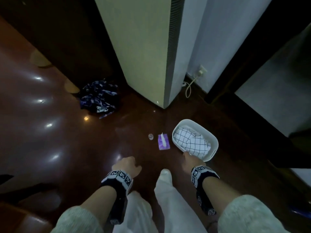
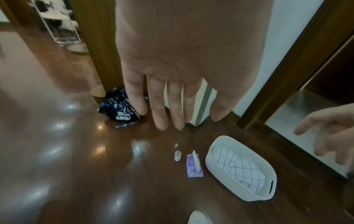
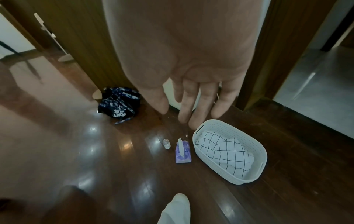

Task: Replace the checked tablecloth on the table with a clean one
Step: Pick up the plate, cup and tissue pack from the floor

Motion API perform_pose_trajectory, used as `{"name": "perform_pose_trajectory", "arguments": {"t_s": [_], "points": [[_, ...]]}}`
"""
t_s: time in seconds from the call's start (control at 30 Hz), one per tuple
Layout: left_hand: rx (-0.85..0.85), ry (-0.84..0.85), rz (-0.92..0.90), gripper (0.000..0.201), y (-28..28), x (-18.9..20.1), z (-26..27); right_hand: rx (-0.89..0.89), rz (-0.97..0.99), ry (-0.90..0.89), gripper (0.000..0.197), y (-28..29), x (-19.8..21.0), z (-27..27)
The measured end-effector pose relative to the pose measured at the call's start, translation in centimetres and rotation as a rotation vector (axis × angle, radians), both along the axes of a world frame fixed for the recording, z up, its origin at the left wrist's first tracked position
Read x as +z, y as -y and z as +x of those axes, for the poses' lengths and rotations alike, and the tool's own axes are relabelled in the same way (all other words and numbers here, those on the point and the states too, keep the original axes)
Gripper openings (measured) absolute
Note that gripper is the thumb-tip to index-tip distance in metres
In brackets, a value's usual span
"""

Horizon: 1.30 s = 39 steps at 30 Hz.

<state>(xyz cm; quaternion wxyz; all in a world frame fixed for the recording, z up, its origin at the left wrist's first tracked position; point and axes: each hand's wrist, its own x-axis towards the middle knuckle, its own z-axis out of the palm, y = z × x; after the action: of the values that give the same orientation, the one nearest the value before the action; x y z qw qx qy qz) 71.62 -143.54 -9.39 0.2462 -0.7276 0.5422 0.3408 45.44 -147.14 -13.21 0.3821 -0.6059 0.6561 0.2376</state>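
Observation:
A white, black-gridded checked cloth point(image 1: 193, 140) point(image 2: 239, 168) point(image 3: 224, 153) lies folded in a white plastic basket point(image 1: 211, 137) point(image 2: 214, 171) point(image 3: 256, 144) on the dark wooden floor. My right hand point(image 1: 190, 161) point(image 3: 191, 106) hangs just above the basket's near rim, fingers straight and apart, holding nothing. My left hand point(image 1: 127, 165) point(image 2: 172, 109) hovers over bare floor to the left of it, fingers straight, empty. No table is in view.
Left of the basket lie a purple tissue pack point(image 1: 163, 142) and a small clear jar point(image 1: 151, 136). A dark blue bag point(image 1: 99, 100) sits by a tall white floor-standing unit point(image 1: 151, 52). A doorway opens on the right point(image 1: 277, 98). My white-trousered leg point(image 1: 168, 190) stands between my arms.

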Motion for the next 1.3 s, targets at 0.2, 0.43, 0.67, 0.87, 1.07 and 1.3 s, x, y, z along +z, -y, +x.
{"name": "perform_pose_trajectory", "arguments": {"t_s": [0.2, 0.43, 0.67, 0.87, 1.07, 1.3], "points": [[-0.007, 0.051, 0.075, 0.040, 5.2, -7.1, 1.2, -0.023, 0.049, 0.004, 0.043, 2.4, -7.8, -1.3], [-0.102, 0.002, 0.115, 0.064, 9.7, -21.4, 3.0, -0.026, 0.129, 0.070, 0.034, 4.1, -22.8, -2.8], [0.071, -0.046, 0.108, 0.104, 16.1, -40.7, 4.8, 0.114, 0.084, 0.102, 0.054, 6.9, -43.5, -2.0], [0.008, -0.412, -0.147, 0.099, 19.8, -54.0, 5.3, -0.061, 0.146, 0.280, 0.097, 8.8, -56.8, -0.9], [-0.178, -0.465, -0.179, 0.108, 23.4, -61.7, 4.9, -0.084, 0.070, 0.301, 0.102, 10.6, -61.7, -0.6], [-0.603, -0.115, -0.065, 0.083, 25.1, -63.5, 2.0, 0.142, -0.148, 0.180, 0.065, 12.4, -60.8, 0.4]]}}
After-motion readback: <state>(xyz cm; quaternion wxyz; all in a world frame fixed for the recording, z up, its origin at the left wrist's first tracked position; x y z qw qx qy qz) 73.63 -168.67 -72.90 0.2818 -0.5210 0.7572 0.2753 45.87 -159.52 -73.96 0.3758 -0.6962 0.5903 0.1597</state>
